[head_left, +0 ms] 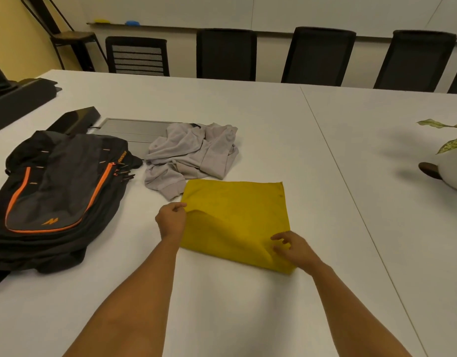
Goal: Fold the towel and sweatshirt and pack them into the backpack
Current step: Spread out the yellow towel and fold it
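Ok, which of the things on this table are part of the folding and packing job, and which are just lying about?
Job: yellow towel, held by the left hand and the right hand; crumpled grey sweatshirt; black and orange backpack.
Lying about: potted plant; flat grey panel; black wedge-shaped units; black chairs.

Surface finishes noted.
Matt nap is showing on the yellow square cloth towel (pixel 237 215); crumpled grey fleece sweatshirt (pixel 194 153) is looking soft, dull; black-and-orange woven backpack (pixel 55 191) is showing faint sheen; white table (pixel 248 305) is presenting smooth.
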Tool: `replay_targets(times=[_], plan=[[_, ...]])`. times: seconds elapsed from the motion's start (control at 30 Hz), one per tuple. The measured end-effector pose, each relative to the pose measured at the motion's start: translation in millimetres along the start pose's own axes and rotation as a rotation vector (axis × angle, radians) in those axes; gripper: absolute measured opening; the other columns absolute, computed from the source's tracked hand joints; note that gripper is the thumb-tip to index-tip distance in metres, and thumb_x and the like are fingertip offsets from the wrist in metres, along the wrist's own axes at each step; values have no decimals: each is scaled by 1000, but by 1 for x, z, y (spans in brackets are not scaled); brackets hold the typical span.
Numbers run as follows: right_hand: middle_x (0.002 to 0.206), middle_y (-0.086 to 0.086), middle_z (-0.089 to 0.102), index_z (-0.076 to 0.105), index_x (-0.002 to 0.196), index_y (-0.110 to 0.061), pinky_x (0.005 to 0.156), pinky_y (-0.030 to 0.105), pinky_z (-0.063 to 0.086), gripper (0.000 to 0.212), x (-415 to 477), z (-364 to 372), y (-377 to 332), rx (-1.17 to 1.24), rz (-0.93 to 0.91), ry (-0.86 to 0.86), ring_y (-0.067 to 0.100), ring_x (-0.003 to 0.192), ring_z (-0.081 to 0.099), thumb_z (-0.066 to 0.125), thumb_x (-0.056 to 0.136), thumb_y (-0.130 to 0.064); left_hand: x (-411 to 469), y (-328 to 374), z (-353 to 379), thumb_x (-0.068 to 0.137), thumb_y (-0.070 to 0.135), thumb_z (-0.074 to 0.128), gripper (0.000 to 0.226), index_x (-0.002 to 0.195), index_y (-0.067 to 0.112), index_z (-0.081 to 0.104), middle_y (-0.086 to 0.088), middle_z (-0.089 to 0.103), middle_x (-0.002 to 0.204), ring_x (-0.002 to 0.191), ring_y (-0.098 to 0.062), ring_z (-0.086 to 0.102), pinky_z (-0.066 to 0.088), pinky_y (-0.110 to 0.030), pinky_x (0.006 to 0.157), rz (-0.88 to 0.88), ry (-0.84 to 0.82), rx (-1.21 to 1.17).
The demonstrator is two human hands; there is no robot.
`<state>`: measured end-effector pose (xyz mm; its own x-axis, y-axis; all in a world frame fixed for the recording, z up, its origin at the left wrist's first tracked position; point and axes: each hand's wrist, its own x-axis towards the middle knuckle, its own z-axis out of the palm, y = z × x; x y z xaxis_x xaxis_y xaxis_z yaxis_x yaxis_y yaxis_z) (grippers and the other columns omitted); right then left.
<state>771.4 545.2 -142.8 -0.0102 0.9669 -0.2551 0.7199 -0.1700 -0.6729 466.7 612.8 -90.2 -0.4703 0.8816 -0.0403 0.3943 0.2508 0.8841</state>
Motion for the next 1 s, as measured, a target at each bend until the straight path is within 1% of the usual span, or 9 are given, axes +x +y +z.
replay_targets(times=[0.1,0.17,0.23,0.37,0.5,0.63,0.7,0.83,1.0], plan=[[133,9,47,50,132,-13,100,30,36,46,11,12,10,-262,18,-58,25,120,46,59,90,-31,16,-4,6,85,-11,43,34,99,3,71,-21,60,114,92,-34,58,49,-35,77,31,-80,67],[133,11,46,46,135,-13,98,31,38,49,19,15,8,-317,2,-42,27,119,47,59,91,-30,23,-9,12,85,-13,44,34,100,4,69,-21,57,118,110,-36,53,45,-39,94,83,-144,133],[125,10,49,50,131,-14,90,27,41,42,25,15,4,-346,-26,-100,23,108,52,59,91,-24,29,-15,18,87,-11,45,31,101,4,69,-21,57,119,113,-36,51,42,-38,99,119,-164,188],[91,-2,56,60,98,-28,69,18,45,19,26,11,2,-177,22,-243,6,72,51,61,87,-12,37,-20,25,92,-2,49,24,101,5,71,-21,60,115,108,-36,55,46,-40,95,133,-122,234],[90,-4,60,68,94,-23,68,7,42,16,40,-14,3,-89,104,-330,4,80,53,74,79,-20,48,-21,26,93,6,53,22,105,11,70,-18,64,108,100,-34,57,46,-41,88,185,-80,336],[97,2,61,67,108,-13,76,15,52,29,67,-66,-12,29,258,-557,11,87,59,72,80,-9,64,-17,26,94,9,53,23,109,11,69,-16,66,105,96,-33,56,39,-39,87,201,1,397],[103,10,63,67,111,-7,77,18,52,31,86,-91,-19,25,248,-417,16,90,60,70,80,-4,73,-12,29,93,8,53,22,109,9,69,-17,65,105,98,-34,54,38,-40,88,194,30,360],[110,15,66,69,109,-6,87,27,48,24,125,-111,-29,15,204,68,22,97,61,65,85,-6,97,-4,41,93,5,52,22,109,6,68,-19,64,107,100,-36,55,44,-43,88,198,52,287],[110,14,67,70,106,-5,84,24,42,22,163,-89,-37,7,238,383,27,104,60,54,90,-4,137,6,65,93,3,50,23,107,6,68,-19,64,106,98,-34,57,48,-39,84,201,10,245]])
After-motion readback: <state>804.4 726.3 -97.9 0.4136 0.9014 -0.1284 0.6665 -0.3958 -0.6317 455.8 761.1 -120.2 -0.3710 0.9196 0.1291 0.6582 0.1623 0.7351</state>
